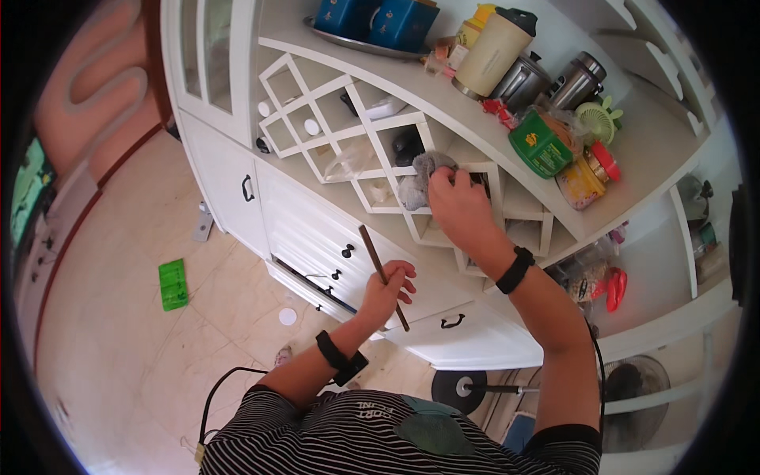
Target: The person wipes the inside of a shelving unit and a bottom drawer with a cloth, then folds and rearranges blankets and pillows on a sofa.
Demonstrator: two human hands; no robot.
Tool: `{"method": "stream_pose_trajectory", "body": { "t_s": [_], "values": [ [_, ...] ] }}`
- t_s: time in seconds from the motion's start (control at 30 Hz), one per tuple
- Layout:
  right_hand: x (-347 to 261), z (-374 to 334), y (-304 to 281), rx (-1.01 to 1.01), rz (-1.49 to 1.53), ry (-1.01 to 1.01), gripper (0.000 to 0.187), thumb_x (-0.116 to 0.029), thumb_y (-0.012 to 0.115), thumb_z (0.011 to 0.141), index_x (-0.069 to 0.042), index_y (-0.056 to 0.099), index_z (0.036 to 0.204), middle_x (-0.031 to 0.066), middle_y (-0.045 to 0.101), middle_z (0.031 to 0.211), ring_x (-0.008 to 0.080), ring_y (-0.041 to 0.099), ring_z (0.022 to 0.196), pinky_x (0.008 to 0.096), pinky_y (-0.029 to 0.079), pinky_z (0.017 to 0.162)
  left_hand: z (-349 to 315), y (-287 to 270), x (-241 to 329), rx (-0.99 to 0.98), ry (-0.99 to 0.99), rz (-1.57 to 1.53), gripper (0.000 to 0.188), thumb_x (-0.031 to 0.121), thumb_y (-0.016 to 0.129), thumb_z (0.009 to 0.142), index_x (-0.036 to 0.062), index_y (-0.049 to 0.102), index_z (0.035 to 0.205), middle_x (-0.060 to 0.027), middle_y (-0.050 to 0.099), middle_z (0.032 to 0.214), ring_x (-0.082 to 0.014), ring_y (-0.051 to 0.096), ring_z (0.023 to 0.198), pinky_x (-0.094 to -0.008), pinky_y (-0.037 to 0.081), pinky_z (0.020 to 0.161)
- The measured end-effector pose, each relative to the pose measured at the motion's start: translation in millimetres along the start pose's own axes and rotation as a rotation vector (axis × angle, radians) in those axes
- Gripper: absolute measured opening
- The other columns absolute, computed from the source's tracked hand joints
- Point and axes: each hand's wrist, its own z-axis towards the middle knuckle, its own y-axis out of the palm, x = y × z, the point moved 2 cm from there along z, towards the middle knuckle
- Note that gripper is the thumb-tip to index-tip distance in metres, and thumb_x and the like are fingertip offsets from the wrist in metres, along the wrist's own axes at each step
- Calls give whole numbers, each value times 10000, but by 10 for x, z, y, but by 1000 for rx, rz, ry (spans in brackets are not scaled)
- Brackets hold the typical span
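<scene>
A thin brown stick (370, 247) slants through my left hand (385, 291), pinched between thumb and palm in front of the cabinet's drawers. The fingers of that hand are loosely curled. My right hand (461, 207) grips a bunched grey cloth (416, 190) against the white lattice rack (332, 89), at its right part. Part of the cloth is covered by my fingers. Just above the cloth, a black object (408, 146) sits in one of the lattice cells.
On the shelf above are blue boxes (404, 24) on a metal tray, a cream tumbler (495, 55), a steel flask (578, 79), a green package (542, 142) and a small green fan (599, 120). A green packet (172, 285) lies on the floor. One drawer (313, 286) stands partly out.
</scene>
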Motion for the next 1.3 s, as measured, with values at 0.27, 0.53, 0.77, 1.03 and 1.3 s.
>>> {"method": "stream_pose_trajectory", "body": {
  "t_s": [0.27,0.53,0.77,1.03,1.3],
  "values": [
    [-148,-252,-32,-146,86,162,225,-131,550,677,-50,571,886,59,456,849,193,476,718,244,443,453,290,-122,328,-149,77,-39,200,147,390,907,11,506,998,-76,540,925,-162,559,751,-284,491,650],
    [-503,-695,53,-393,213,175,163,-115,573,672,-33,563,813,69,466,842,223,503,750,295,478,470,838,-84,641,-176,338,174,219,119,407,898,-18,495,1044,-64,551,920,-143,533,863,-285,437,813],
    [-56,-346,-437,-36,354,376,365,-102,551,663,-71,554,1026,88,480,917,241,504,781,307,474,497,840,-110,557,-176,320,36,215,52,393,879,-25,498,1050,-93,554,969,-183,536,925,-309,426,867],
    [-263,-300,69,-120,89,269,183,-143,556,660,-50,582,817,102,491,893,216,486,760,283,447,487,844,-16,496,-130,275,-34,218,50,394,872,-28,490,1053,-106,558,973,-195,545,926,-322,422,875],
    [-276,-445,-163,-221,293,257,142,-132,568,644,-48,572,758,81,476,878,224,483,772,286,453,487,855,-74,562,-169,320,13,203,42,401,866,-28,501,1029,-97,554,960,-184,537,926,-305,424,871]
  ]
}}
